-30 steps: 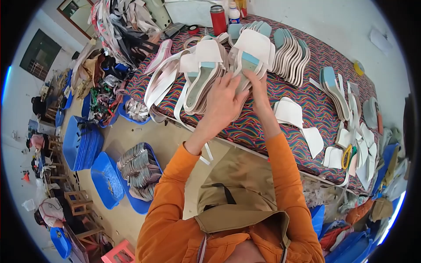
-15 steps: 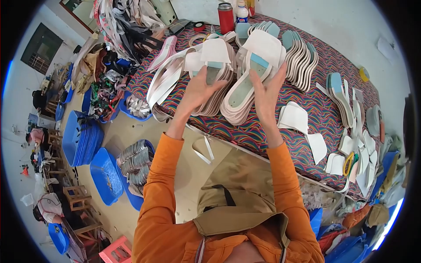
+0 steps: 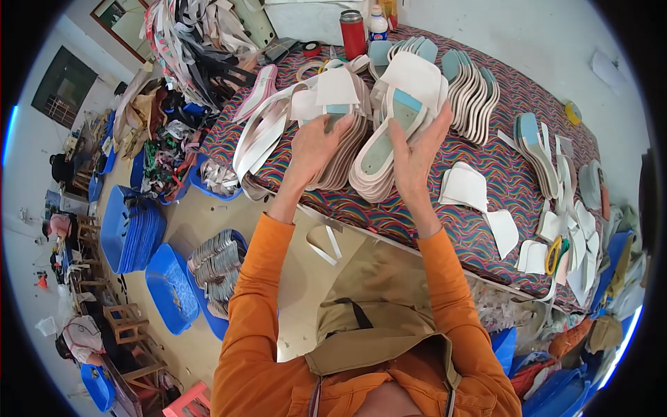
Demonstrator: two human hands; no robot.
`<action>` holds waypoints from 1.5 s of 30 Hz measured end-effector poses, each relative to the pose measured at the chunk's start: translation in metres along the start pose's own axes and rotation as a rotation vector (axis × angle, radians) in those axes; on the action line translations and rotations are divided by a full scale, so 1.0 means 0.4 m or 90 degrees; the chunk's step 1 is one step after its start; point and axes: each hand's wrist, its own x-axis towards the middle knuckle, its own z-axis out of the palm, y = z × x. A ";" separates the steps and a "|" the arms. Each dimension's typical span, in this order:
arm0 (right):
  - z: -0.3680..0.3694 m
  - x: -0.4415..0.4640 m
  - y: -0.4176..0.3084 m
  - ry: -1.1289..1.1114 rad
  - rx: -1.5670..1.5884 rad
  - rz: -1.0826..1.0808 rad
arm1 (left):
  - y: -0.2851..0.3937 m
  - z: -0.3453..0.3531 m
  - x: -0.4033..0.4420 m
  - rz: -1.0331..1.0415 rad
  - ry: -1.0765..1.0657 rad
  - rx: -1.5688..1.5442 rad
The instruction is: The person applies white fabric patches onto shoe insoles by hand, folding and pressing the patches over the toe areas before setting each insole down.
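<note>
Two stacks of slipper soles lie side by side on the patterned table, each topped with a white strap piece. My left hand [image 3: 310,154] rests on the near part of the left stack [image 3: 354,149], thumb and fingers apart. At the right stack [image 3: 372,181], my right hand [image 3: 417,156] has its thumb on the grey-green insole of the top slipper [image 3: 377,158] and its fingers along the outer edge. A wide white strap [image 3: 415,75] arches over that slipper's toe end. The left stack's white strap [image 3: 338,86] lies beyond my left fingers.
More soles [image 3: 472,97] stand in rows behind, with another sole stack [image 3: 535,149] at the right. White upper pieces [image 3: 464,186] and yellow-handled scissors [image 3: 553,256] lie on the table [image 3: 389,215]. A red bottle [image 3: 353,35] stands at the back. Blue bins [image 3: 170,292] sit on the floor.
My left thumb has drawn back from across the sole toward my fingers. My right hand stays at the right stack with only a slight shift. The view has tilted a little.
</note>
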 end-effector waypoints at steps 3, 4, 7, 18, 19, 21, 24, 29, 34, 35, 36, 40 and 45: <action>0.007 -0.019 0.016 0.012 0.073 0.057 | 0.003 0.017 0.026 -0.056 0.015 -0.037; 0.014 -0.026 0.022 0.012 0.128 0.099 | -0.011 0.028 0.037 -0.037 0.016 -0.065; 0.029 -0.041 0.034 0.018 0.181 0.144 | -0.078 0.068 0.069 0.011 0.004 -0.117; 0.046 -0.049 0.018 0.008 0.083 0.112 | -0.041 0.046 0.053 -0.168 -0.068 -0.432; 0.041 -0.048 0.017 0.011 0.098 0.108 | -0.038 0.040 0.054 -0.163 -0.075 -0.427; 0.023 -0.045 0.021 0.014 0.121 0.096 | -0.027 0.035 0.056 -0.171 -0.076 -0.388; 0.001 -0.048 0.026 0.012 0.200 0.109 | -0.044 0.042 0.064 -0.169 -0.037 -0.343; -0.037 -0.055 0.055 -0.009 0.362 0.160 | -0.004 0.042 0.026 -0.076 0.107 -0.180; -0.109 -0.104 0.163 -0.046 0.201 0.220 | 0.141 0.038 -0.064 0.189 0.191 -0.144; -0.115 -0.119 0.187 -0.043 0.164 0.221 | 0.165 0.046 -0.076 0.194 0.176 -0.153; -0.122 -0.134 0.210 -0.042 0.129 0.222 | 0.187 0.052 -0.087 0.223 0.150 -0.122; -0.234 -0.084 0.173 -0.128 0.129 0.271 | 0.247 0.074 -0.114 0.309 0.115 -0.044; -0.505 0.131 0.232 -0.025 -0.215 0.098 | 0.257 0.080 -0.157 0.338 0.142 -0.018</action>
